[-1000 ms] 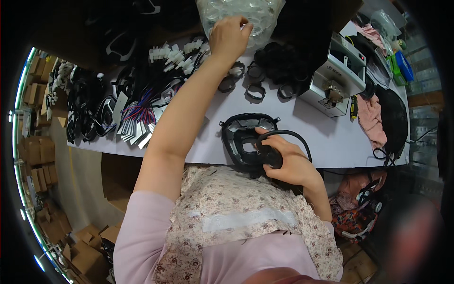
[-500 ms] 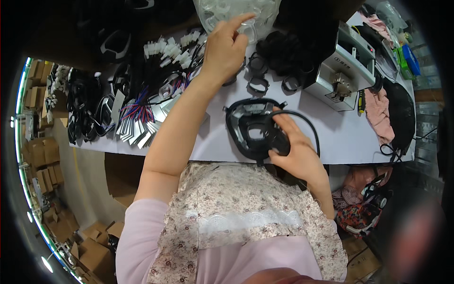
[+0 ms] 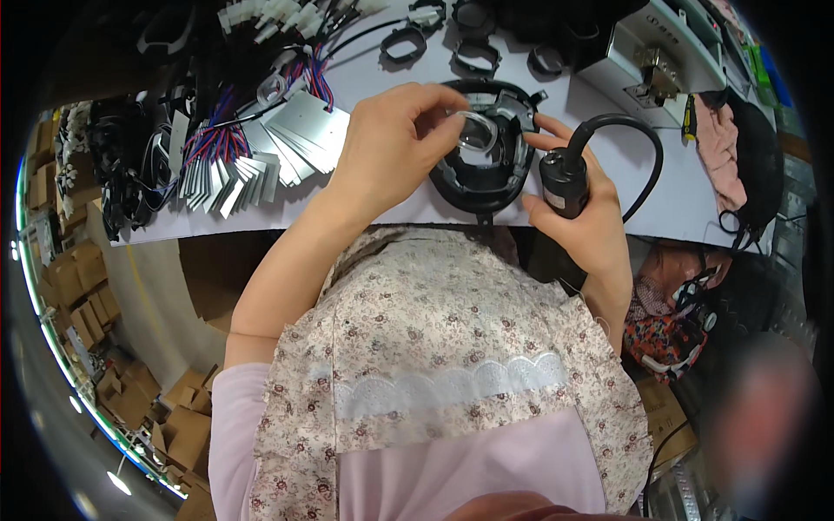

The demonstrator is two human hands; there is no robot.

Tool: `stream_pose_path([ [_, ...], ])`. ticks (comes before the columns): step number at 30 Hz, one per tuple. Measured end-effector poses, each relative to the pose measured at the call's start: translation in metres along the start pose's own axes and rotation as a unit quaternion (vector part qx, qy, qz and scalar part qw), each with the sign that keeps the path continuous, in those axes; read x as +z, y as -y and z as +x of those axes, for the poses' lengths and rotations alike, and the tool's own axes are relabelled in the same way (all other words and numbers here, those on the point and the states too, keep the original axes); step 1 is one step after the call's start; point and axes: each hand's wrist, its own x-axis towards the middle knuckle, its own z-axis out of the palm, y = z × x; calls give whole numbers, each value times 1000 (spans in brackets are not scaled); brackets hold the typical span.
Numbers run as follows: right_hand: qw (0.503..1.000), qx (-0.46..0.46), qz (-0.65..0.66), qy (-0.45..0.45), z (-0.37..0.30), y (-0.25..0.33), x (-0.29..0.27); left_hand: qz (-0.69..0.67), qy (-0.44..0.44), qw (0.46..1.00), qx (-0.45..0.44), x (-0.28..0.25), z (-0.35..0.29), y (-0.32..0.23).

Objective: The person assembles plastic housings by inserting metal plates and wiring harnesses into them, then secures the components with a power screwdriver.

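Observation:
A black oval plastic housing (image 3: 485, 196) with a hollow, ribbed inside lies at the table's near edge, in front of me. Over its opening, my left hand (image 3: 401, 143) pinches a small clear plastic piece (image 3: 480, 139) with a rounded rim between thumb and fingers. To the right of the housing, my right hand (image 3: 584, 208) grips a black cylindrical corded tool (image 3: 565, 184), perhaps an electric screwdriver; its working end is hidden. The fingertips of that hand reach the housing's right rim. A thick black cable loops from the tool's top toward the right.
Left of the housing lie fanned silver metal plates (image 3: 300, 130) with coloured wires and white connectors (image 3: 276, 19). Black ring-shaped frames (image 3: 475, 57) lie behind it. A metal machine (image 3: 651, 69) stands at the back right, beside a pink cloth (image 3: 719, 161).
My left hand has come back from a clear plastic bag at the far side to the housing, now holding the clear piece. My right hand has shifted the tool off the housing to its right.

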Motion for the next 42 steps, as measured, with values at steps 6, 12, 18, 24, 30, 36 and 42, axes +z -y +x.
stream_pose_path([
  [6,998,23,50,-10,-8,-8,6,38,32,999,-6,3,-2,-10],
  [12,997,45,59,-11,-12,-10,12,167,-2,982,86,17,-2,-3],
  [18,999,16,41,-12,-9,-17,12,237,-35,962,129,25,-3,-2],
  [24,996,41,75,-2,-6,-12,13,209,-34,970,116,24,-3,1],
  [30,996,44,71,-27,-12,-11,14,125,14,991,50,13,2,-4],
  [36,981,115,152,-25,-23,-1,6,276,-136,946,98,-19,38,31],
  [42,984,109,139,-9,-20,-6,12,300,-108,946,52,-17,45,54],
])
